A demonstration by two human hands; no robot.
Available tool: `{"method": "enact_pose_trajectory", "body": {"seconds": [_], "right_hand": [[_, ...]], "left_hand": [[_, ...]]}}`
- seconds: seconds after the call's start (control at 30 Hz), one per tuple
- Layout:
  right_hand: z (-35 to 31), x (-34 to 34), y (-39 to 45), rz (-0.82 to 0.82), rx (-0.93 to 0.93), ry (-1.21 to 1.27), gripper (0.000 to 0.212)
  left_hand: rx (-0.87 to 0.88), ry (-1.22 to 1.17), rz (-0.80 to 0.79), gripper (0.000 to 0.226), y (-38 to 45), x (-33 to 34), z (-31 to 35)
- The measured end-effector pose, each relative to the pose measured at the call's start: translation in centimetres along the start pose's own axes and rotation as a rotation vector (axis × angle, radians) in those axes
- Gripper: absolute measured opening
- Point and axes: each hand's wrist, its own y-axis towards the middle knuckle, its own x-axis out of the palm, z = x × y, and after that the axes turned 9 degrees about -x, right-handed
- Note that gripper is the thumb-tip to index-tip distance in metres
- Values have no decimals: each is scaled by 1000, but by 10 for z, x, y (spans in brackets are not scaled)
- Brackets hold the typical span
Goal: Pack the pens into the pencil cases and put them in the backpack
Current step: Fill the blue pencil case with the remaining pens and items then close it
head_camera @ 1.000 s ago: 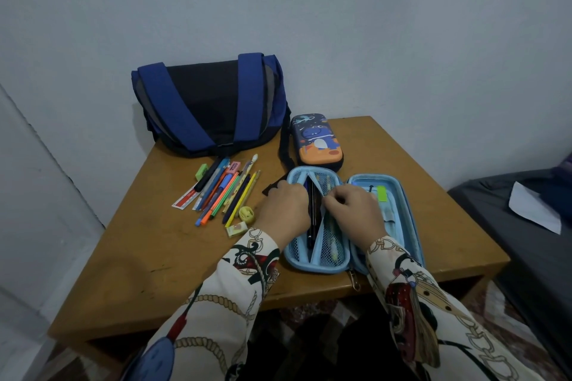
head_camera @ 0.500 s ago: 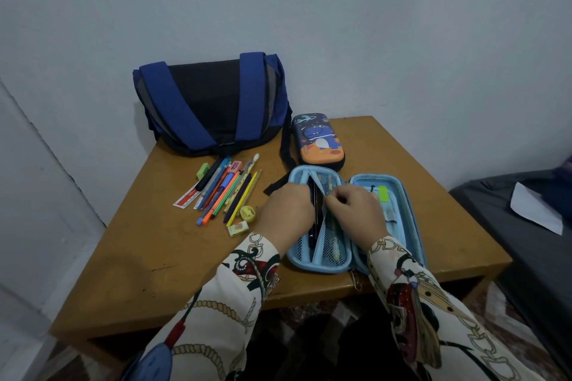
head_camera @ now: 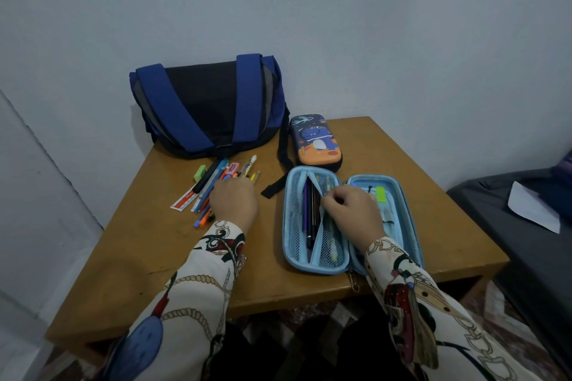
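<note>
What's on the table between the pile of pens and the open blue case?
In the head view, a black strap end from the backpack; otherwise bare table.

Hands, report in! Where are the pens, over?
Left hand on loose pens. Right hand pinching flap of open pencil case. Dark pens already inside. Nothing blocking.

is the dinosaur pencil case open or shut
Shut: the dark-blue-and-orange dinosaur hard-shell pencil case lies closed, lid down, behind the open light-blue case.

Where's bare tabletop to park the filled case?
Free: near-left table corner, below the loose pens and left hand; far-right corner, right of the dinosaur case. Crowded: the backpack front and pens, and the open case under the right hand.
</note>
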Motion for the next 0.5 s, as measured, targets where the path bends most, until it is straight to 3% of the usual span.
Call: {"method": "enact_pose_trajectory", "body": {"seconds": [0.3, 0.5], "right_hand": [[-1, 0, 0, -5, -1, -5, 40], [-1, -1, 0, -6, -10, -1, 41]], "left_hand": [[137, -86, 15, 37, 2, 2, 5], [151, -124, -62, 22, 8, 1, 8]]}}
